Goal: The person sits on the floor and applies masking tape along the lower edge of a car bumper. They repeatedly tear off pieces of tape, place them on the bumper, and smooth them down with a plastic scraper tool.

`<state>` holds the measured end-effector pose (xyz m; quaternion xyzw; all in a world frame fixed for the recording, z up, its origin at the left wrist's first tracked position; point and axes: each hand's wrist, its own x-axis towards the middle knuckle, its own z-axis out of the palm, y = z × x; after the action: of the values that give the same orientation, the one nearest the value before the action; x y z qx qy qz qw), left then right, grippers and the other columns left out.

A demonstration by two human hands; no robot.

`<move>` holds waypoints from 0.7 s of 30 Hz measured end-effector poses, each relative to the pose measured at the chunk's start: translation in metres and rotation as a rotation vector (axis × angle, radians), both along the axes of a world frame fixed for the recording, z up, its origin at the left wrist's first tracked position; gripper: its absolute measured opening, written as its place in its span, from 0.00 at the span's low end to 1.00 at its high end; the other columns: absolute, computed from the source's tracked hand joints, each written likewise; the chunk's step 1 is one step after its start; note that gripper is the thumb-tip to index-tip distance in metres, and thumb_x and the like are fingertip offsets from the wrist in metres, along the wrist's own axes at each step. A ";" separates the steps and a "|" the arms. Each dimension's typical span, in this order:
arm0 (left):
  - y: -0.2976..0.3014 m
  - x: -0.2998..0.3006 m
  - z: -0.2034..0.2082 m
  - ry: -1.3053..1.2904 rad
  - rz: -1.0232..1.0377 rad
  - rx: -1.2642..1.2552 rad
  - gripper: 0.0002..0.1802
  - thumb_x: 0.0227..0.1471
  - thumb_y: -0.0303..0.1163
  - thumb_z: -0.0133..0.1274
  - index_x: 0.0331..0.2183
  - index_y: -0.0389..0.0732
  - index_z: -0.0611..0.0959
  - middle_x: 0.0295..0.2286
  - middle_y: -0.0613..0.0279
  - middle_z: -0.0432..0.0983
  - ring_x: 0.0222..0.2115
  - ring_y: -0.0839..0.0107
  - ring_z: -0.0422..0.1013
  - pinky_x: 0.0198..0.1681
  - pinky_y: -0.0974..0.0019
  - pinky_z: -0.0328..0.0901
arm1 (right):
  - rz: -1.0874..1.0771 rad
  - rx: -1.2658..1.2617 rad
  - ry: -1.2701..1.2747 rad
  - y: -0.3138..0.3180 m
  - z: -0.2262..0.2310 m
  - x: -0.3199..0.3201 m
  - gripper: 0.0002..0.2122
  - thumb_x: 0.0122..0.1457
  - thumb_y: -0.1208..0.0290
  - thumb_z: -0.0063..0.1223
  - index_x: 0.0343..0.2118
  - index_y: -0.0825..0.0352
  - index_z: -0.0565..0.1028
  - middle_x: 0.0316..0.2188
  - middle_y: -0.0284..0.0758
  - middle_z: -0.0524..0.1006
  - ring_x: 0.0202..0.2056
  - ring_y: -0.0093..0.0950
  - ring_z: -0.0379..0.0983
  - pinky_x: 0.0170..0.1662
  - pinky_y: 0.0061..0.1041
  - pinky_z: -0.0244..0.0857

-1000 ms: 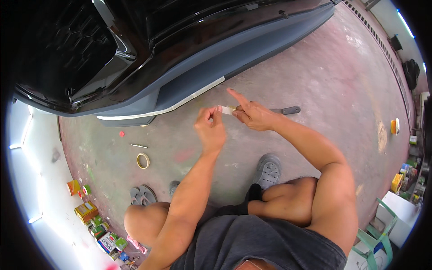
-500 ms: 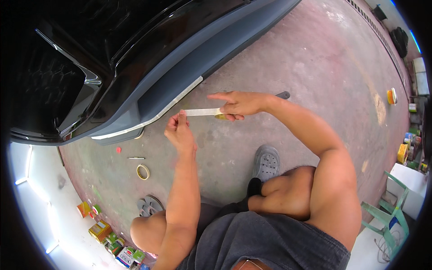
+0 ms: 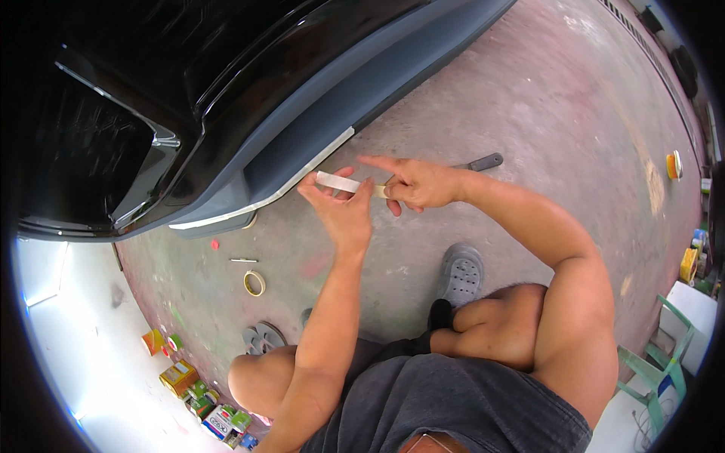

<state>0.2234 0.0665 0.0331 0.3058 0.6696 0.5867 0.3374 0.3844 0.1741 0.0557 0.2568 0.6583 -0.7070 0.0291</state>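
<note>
A short strip of pale masking tape [image 3: 340, 183] stretches between my two hands, in front of the car's lower bumper edge. My left hand [image 3: 341, 215] grips it, thumb and fingers closed about the strip. The other end runs into my right hand [image 3: 424, 183], whose fingers curl on the tape while the index finger points out toward the bumper; a roll there is mostly hidden. Along the lower lip of the dark grey bumper [image 3: 302, 136] lies a band of white tape [image 3: 291, 183]. Both hands are apart from the bumper.
On the floor are a tape roll [image 3: 254, 284], a thin metal tool [image 3: 243, 260], a small red piece [image 3: 215, 244] and a dark-handled tool [image 3: 485, 161]. Paint cans [image 3: 178, 376] line the left wall. A green chair [image 3: 657, 362] stands at right.
My left hand has moved right, closer to my right hand, and the tape between them has tilted. The view has shifted slightly, revealing more of the dark-handled tool.
</note>
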 end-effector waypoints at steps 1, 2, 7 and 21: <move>-0.001 0.001 0.000 0.027 0.006 0.010 0.42 0.45 0.13 0.66 0.51 0.43 0.56 0.49 0.42 0.69 0.47 0.58 0.75 0.47 0.60 0.76 | -0.005 0.008 -0.007 -0.002 -0.002 0.000 0.36 0.66 0.71 0.42 0.76 0.59 0.45 0.28 0.35 0.80 0.28 0.24 0.73 0.38 0.29 0.69; -0.001 0.001 0.000 0.053 0.007 0.023 0.42 0.45 0.13 0.66 0.52 0.43 0.56 0.49 0.41 0.69 0.47 0.58 0.75 0.46 0.60 0.76 | -0.004 0.043 0.029 -0.004 -0.005 0.000 0.36 0.66 0.71 0.41 0.76 0.60 0.45 0.28 0.35 0.80 0.29 0.25 0.73 0.39 0.29 0.69; -0.002 0.003 0.006 0.048 0.009 -0.012 0.42 0.46 0.12 0.65 0.53 0.42 0.55 0.51 0.39 0.69 0.45 0.57 0.76 0.46 0.60 0.76 | -0.010 0.157 0.124 -0.005 -0.018 -0.002 0.36 0.66 0.71 0.40 0.76 0.59 0.42 0.28 0.35 0.80 0.35 0.27 0.74 0.42 0.29 0.69; 0.004 0.006 -0.007 0.212 -0.033 0.074 0.35 0.52 0.11 0.61 0.51 0.39 0.58 0.44 0.44 0.72 0.36 0.64 0.77 0.42 0.64 0.76 | -0.105 0.315 -0.146 0.004 -0.005 -0.014 0.14 0.64 0.66 0.49 0.39 0.70 0.83 0.26 0.45 0.83 0.23 0.38 0.80 0.32 0.38 0.74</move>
<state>0.2289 0.0708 0.0261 0.3892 0.6743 0.5698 0.2629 0.3703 0.1782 0.0505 0.3428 0.7427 -0.5752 -0.0009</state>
